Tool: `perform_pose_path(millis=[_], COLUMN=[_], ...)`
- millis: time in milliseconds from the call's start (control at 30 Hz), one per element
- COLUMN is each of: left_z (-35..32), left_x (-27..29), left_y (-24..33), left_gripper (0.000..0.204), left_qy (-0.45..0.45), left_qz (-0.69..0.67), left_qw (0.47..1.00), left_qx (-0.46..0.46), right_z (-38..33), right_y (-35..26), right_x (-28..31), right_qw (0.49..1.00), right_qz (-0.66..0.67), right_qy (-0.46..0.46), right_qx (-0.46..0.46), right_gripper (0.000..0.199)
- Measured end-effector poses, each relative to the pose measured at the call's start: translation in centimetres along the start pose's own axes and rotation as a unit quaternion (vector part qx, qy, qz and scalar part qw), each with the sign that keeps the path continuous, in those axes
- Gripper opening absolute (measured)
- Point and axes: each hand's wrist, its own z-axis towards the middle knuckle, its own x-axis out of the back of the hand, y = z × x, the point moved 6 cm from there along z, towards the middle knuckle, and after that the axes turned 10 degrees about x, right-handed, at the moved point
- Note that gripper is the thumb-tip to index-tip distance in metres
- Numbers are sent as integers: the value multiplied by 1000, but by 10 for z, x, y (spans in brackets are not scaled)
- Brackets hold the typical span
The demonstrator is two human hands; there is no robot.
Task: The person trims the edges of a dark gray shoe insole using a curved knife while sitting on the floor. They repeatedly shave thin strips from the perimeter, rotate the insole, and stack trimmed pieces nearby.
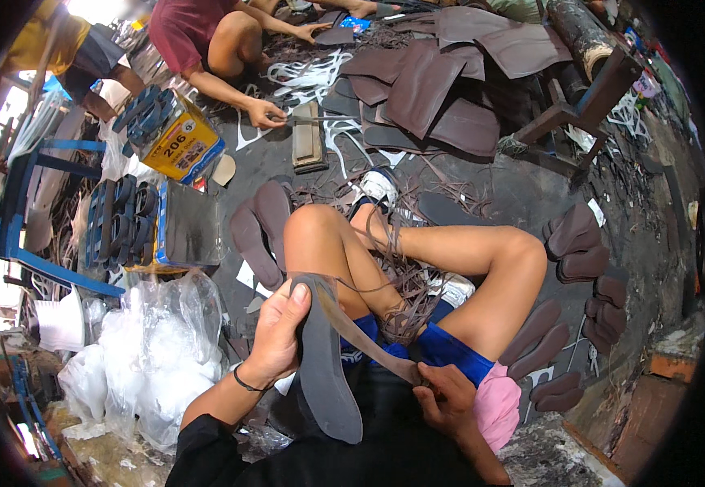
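My left hand (286, 325) is closed around the upper end of a dark grey shoe sole (320, 373), its thumb lying on the face. The sole stands nearly upright in front of my body. My right hand (448, 398) is closed on the lower end of a long, narrow brownish strip (369, 345). This strip slants up to the left and its wide far end meets the sole's top edge beside my left thumb. Whether it is a knife blade or a trimmed piece of material, I cannot tell.
Thin brown offcuts (405, 304) lie tangled between my legs. Cut soles (271, 211) lie left, more (535, 333) right. Brown sheets (426, 81) are piled ahead. A co-worker's hand (266, 114) holds a knife by a block (309, 142). Boxes and plastic bags (162, 349) stand left.
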Motion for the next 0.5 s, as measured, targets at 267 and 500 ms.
perform_pose_path(millis=[267,500], left_z=[-10,-21], left_x=[-20,-50], left_y=[4,7], left_gripper=[48,51], left_qy=[-66,-143], left_qz=[44,133], left_qw=[996,980], left_qx=[-38,-32], right_z=[35,80], right_y=[-27,-56], right_x=[38,89], right_qw=[999,997], right_qz=[-47,-48], right_qy=[-18,-65], right_qx=[3,-17], right_gripper=[35,25])
